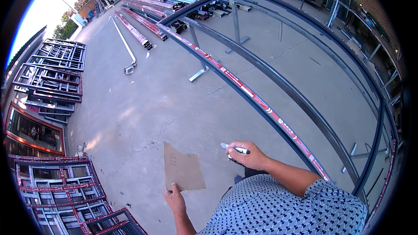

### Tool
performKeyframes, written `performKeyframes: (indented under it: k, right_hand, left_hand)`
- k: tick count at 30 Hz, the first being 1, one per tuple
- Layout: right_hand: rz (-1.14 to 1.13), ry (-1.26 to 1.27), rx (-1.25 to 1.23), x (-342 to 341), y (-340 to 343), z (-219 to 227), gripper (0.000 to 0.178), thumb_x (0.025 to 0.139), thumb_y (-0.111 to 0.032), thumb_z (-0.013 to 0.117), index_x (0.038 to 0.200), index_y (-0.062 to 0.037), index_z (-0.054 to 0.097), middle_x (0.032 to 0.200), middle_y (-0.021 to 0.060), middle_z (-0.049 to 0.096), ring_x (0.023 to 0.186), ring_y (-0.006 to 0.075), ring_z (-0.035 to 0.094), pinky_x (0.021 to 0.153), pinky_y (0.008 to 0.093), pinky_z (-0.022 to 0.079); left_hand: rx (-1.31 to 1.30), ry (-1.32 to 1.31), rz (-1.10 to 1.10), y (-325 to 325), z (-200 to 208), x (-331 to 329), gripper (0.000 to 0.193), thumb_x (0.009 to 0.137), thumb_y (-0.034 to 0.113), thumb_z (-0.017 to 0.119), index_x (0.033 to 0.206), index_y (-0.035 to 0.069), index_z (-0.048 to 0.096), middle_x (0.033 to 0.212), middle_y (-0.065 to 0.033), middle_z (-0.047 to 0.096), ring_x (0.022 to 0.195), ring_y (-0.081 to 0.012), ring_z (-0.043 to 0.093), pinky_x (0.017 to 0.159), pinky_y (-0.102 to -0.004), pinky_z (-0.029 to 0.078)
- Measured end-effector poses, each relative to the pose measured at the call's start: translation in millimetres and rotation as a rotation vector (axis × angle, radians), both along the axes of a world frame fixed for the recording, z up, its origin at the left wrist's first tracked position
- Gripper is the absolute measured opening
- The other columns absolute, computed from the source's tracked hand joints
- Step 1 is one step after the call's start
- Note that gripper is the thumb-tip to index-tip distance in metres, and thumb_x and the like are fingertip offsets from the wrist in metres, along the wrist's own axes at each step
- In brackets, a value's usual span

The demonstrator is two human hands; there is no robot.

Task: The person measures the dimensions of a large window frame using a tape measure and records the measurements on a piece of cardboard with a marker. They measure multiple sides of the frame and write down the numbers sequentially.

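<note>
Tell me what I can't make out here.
All in the head view:
Left hand: fingers mostly hidden behind the cardboard.
Handwriting: too small to read surely.
Marker: partly covered by the right hand.
Legs: mostly hidden by the patterned shirt.
Lower-left metal frames: cut off by the dark lens rim.

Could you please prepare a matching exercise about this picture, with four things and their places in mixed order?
Things:
1. Cardboard piece
2. Marker pen
3. Large dark frame
4. Piled frames

Places:
A. Raised on metal stands
B. In the left hand
C. Along the picture's left side
D. In the right hand

Pairs: 1-B, 2-D, 3-A, 4-C
</note>
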State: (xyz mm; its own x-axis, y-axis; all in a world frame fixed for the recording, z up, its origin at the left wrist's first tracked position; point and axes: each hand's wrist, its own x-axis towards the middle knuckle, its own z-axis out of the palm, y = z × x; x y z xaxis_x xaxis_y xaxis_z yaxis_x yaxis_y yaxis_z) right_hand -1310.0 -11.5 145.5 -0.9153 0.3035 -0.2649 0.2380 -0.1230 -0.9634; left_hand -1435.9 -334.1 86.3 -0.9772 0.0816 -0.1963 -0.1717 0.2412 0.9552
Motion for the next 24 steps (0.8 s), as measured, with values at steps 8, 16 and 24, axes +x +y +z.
performKeyframes:
  k: [8,16,24]
  right_hand:
    - [-0.059,-0.076,-0.001,-150.1,49.2,-50.0,0.024,0.104,-0.025,0.062,0.101,-0.0028,0.072,0.088,0.0008,0.070,0.080,0.0077,0.061,0.073,0.0263,0.051]
    - [0.099,-0.061,0.002,-392.1,108.0,-26.4,0.023,0.104,-0.024,0.061,0.098,-0.0042,0.069,0.081,0.0016,0.068,0.071,0.0050,0.058,0.063,0.0236,0.046]
    - [0.196,0.010,0.036,-578.8,124.5,-13.2,0.024,0.106,-0.027,0.058,0.098,-0.0057,0.067,0.081,0.0031,0.067,0.075,0.0072,0.060,0.068,0.0238,0.047]
  left_hand:
    - [-0.045,-0.070,-0.009,59.4,-20.1,-132.9,0.030,0.102,0.014,0.056,0.122,-0.006,0.066,0.107,-0.0065,0.071,0.091,-0.0130,0.065,0.081,-0.0304,0.052]
    - [-0.151,-0.083,0.094,93.5,10.5,-308.5,0.026,0.101,0.020,0.060,0.115,0.000,0.069,0.084,0.0004,0.065,0.075,-0.0085,0.058,0.069,-0.0283,0.049]
    - [-0.075,-0.003,0.334,92.6,-0.4,-449.9,0.025,0.101,0.020,0.060,0.112,0.000,0.070,0.086,0.0000,0.067,0.076,-0.0085,0.059,0.070,-0.0286,0.049]
